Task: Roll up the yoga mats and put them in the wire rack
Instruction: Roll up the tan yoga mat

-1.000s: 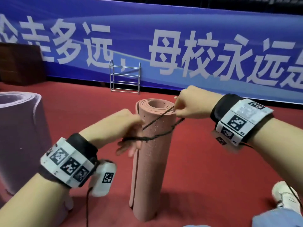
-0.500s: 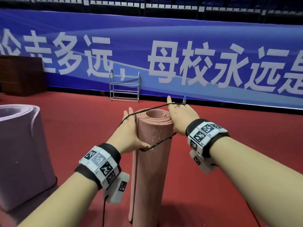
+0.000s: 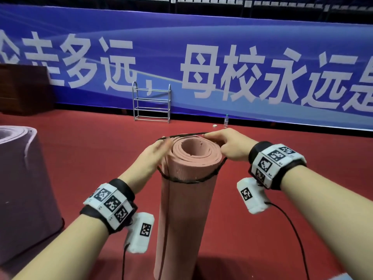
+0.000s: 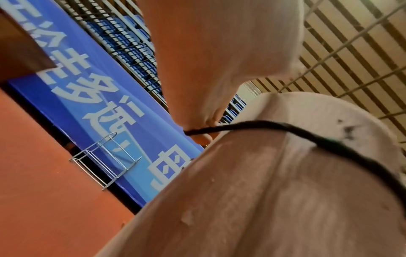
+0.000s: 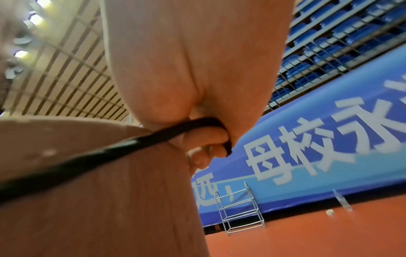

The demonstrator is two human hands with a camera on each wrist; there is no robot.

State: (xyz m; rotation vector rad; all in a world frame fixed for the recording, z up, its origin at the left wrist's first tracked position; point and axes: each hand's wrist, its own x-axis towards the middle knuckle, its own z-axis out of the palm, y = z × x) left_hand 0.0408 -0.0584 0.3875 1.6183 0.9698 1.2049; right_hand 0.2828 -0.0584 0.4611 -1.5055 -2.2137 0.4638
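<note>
Head view: both hands' fingers (image 3: 210, 135) pinch black cord (image 3: 187, 181) around upright pink mat (image 3: 185, 209).

The head camera is looking forward and down over both forearms toward the blue banner (image 3: 201, 63). The left wrist camera is looking up along the left hand (image 4: 219, 52), close against the pink rolled mat (image 4: 274, 200). The right wrist camera is facing likewise from the opposite side. All three views are sharing the mat, black cord (image 3: 187, 180) and wire rack (image 3: 151, 105).
</note>
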